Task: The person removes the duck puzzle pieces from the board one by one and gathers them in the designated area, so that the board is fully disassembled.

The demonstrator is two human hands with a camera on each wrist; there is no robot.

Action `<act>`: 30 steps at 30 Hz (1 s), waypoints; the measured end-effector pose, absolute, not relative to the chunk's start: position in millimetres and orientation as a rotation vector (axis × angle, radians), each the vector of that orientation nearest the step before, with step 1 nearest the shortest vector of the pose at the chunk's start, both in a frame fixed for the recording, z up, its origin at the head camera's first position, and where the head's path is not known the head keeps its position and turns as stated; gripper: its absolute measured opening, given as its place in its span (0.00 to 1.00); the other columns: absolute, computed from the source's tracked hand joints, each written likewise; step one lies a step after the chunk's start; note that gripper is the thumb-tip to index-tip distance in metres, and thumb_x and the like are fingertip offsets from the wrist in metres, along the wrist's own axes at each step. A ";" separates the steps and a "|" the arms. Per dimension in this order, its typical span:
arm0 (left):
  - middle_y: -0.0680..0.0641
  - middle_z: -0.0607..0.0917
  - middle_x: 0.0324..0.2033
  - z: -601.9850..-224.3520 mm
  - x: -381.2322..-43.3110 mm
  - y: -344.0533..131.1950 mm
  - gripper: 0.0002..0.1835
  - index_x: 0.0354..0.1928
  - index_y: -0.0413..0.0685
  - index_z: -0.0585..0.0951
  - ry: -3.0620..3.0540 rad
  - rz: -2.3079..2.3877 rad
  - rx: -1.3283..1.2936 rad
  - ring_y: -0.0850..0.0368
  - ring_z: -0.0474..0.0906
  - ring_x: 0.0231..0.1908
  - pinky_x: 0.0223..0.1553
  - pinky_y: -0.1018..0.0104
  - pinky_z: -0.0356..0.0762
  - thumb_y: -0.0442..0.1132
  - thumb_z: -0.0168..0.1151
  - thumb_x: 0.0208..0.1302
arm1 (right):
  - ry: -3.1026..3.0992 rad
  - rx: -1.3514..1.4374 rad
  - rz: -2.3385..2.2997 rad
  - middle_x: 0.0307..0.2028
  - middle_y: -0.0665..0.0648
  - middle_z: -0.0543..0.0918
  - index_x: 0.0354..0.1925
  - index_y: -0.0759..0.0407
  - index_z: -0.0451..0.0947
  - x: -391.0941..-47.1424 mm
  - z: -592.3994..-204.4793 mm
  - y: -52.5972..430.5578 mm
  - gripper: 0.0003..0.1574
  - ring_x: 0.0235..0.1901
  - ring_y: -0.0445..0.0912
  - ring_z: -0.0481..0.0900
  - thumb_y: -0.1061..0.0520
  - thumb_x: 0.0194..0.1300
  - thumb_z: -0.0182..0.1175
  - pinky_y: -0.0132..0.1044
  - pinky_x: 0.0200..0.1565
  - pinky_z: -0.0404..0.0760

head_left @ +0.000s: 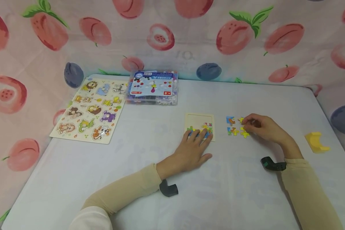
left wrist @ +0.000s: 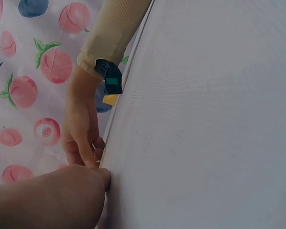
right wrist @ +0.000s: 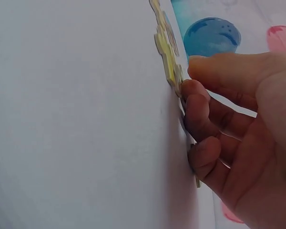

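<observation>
My left hand (head_left: 191, 153) rests with spread, fairly straight fingers over the lower part of a small wooden puzzle tray (head_left: 199, 116). Part of a colourful picture (head_left: 207, 126) shows in the tray around the fingertips. To the right of the tray lie several loose jigsaw pieces (head_left: 233, 131), blue, orange and yellow. Over the right-hand ones, my right hand (head_left: 261, 127) bends its fingers, thumb and index tips close together beside a yellow piece (right wrist: 168, 59). I cannot tell whether a piece is between them. More of a flat piece (right wrist: 198, 179) shows below the curled fingers.
A wooden board with animal shapes (head_left: 87, 111) lies at the left. Next to it, a clear plastic box (head_left: 152, 88) with a printed label stands at the back. A yellow curved block (head_left: 315, 142) sits near the right edge. Fruit-patterned cloth (head_left: 187, 38) hangs behind the table.
</observation>
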State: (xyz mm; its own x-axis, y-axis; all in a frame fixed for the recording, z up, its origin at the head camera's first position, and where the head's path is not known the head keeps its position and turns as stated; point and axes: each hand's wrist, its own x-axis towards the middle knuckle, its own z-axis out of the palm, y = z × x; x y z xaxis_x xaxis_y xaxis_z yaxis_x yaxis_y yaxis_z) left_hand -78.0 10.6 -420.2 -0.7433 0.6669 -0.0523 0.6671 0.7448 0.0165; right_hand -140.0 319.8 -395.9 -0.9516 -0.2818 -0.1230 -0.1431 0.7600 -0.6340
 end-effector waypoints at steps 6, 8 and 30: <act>0.48 0.54 0.73 -420.2 -76.8 9.8 0.35 0.74 0.56 0.50 2.892 0.030 1.108 0.47 0.52 0.70 0.69 0.46 0.48 0.63 0.33 0.71 | 2.768 -0.382 -0.999 0.37 0.55 0.80 0.45 0.55 0.77 -141.7 -396.7 313.5 0.10 0.31 0.41 0.72 0.54 0.67 0.57 0.28 0.32 0.71; 0.48 0.56 0.72 -420.2 -76.7 9.5 0.35 0.74 0.56 0.51 2.898 0.030 1.112 0.47 0.53 0.69 0.68 0.46 0.49 0.63 0.33 0.71 | 2.766 -0.426 -1.010 0.37 0.56 0.80 0.47 0.56 0.76 -142.2 -395.8 308.5 0.12 0.32 0.42 0.72 0.54 0.68 0.56 0.28 0.32 0.71; 0.49 0.57 0.72 -418.7 -76.6 13.2 0.35 0.74 0.56 0.49 2.877 -0.020 1.122 0.48 0.53 0.69 0.68 0.46 0.48 0.63 0.31 0.71 | 2.614 -0.795 -1.036 0.40 0.53 0.78 0.53 0.56 0.74 -155.1 -398.5 239.7 0.15 0.38 0.43 0.72 0.57 0.69 0.55 0.31 0.38 0.73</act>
State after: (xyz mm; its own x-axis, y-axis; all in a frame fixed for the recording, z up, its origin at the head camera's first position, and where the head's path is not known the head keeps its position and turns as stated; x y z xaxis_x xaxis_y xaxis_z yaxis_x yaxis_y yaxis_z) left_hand -76.6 13.2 -418.7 -0.7348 0.6761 -0.0546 0.6768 0.7361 0.0071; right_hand -155.1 239.7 -398.5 -0.8299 -0.5580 -0.0041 -0.4037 0.6055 -0.6858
